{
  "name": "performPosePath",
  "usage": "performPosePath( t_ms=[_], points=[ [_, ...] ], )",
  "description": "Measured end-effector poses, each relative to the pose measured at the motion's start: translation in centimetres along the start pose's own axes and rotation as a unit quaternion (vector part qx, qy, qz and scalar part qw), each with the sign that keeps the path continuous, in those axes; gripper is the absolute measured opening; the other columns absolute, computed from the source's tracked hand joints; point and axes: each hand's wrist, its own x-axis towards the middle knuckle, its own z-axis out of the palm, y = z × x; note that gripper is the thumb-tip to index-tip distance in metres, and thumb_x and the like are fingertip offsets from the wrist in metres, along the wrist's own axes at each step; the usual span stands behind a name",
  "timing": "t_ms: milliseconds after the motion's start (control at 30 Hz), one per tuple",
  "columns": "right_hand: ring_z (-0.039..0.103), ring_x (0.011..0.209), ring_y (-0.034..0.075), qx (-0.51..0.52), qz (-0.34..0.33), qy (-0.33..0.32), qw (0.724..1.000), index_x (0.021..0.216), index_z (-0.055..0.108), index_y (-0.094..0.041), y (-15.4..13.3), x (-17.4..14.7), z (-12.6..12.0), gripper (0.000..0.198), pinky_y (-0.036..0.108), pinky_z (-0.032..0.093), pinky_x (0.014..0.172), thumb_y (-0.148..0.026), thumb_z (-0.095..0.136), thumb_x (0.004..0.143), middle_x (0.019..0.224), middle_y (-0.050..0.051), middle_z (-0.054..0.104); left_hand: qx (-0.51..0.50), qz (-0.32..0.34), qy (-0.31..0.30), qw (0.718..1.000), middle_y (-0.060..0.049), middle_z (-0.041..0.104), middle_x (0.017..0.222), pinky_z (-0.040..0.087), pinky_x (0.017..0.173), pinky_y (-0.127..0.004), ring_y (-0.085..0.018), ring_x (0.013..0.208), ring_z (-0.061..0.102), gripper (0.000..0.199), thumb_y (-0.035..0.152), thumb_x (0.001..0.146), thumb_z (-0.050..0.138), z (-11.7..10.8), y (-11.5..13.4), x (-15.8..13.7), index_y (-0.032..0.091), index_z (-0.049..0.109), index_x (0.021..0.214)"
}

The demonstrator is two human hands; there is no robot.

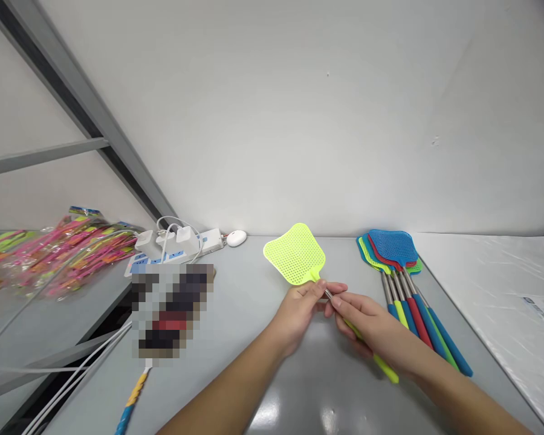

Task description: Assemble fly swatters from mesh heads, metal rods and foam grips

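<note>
Yellow fly swatter (pixel 295 254) held just above grey bench (pixel 254 338), mesh head pointing away, between both hands. Left hand (pixel 299 311) pinches neck below head, fingers closed. Right hand (pixel 369 326) wraps handle, hiding most of it; yellow-green tip pokes out. Swatter pile (pixel 401 272) just right. Blurred patch left unreadable.

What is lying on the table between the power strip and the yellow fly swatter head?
In the head view, a small white oval device lies between the power strip and the yellow fly swatter head.
</note>
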Motion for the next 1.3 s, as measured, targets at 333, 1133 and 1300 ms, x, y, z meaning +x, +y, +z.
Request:
performPosePath(
  t_ms=[333, 1133, 1300],
  points=[
    [0.037, 0.046, 0.016, -0.523, -0.092, 0.137, 0.836, 0.081, 0.038, -0.025, 0.3, -0.1, 0.1, 0.026, 0.026, 0.017, 0.048, -0.04, 0.025, 0.099, 0.054, -0.005, 0.042, -0.027, 0.187, 0.221, 0.957, -0.008, 0.069, 0.093, 0.047, 0.081, -0.032, -0.016, 0.081, 0.063, 0.031, 0.045, 0.089, 0.059, -1.8, 2.9, 0.7, 0.016, 0.069, 0.081],
    [0.052, 0.043, 0.016, -0.57, -0.229, 0.186, 0.767, 0.08, 0.041, -0.025, -0.9, -1.3, -0.4, 0.029, 0.026, 0.019, 0.044, -0.037, 0.026, 0.101, 0.055, -0.005, 0.056, 0.171, 0.211, 0.081, 0.959, -0.005, 0.067, 0.083, 0.048, 0.078, -0.028, -0.017, 0.081, 0.063, 0.026, 0.036, 0.093, 0.055, 2.5, 4.2, -2.6, 0.017, 0.069, 0.084],
    [0.05, 0.038, 0.014, -0.623, -0.287, 0.214, 0.696, 0.077, 0.04, -0.025, -0.7, -3.9, -1.0, 0.032, 0.027, 0.018, 0.042, -0.036, 0.026, 0.103, 0.049, -0.007, 0.053, 0.07, 0.279, 0.215, 0.933, -0.003, 0.062, 0.083, 0.047, 0.074, -0.025, -0.014, 0.077, 0.058, 0.028, 0.037, 0.095, 0.052, 3.6, 5.4, -4.5, 0.018, 0.068, 0.081]
  ],
)
